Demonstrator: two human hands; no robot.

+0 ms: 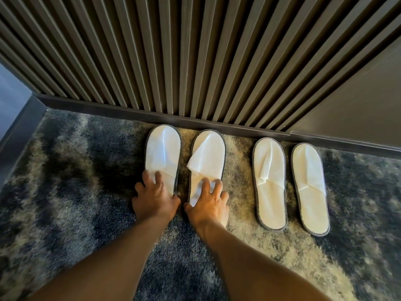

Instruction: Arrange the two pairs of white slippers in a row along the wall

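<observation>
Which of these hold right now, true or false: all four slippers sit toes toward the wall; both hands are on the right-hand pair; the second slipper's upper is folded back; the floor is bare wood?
1. All four slippers point toes toward the slatted wall. True.
2. Both hands are on the right-hand pair. False: the left hand rests on the leftmost slipper, the right hand on the second slipper; the right-hand pair is untouched.
3. The second slipper's upper is folded back. True.
4. The floor is bare wood. False: it is mottled carpet.
</observation>
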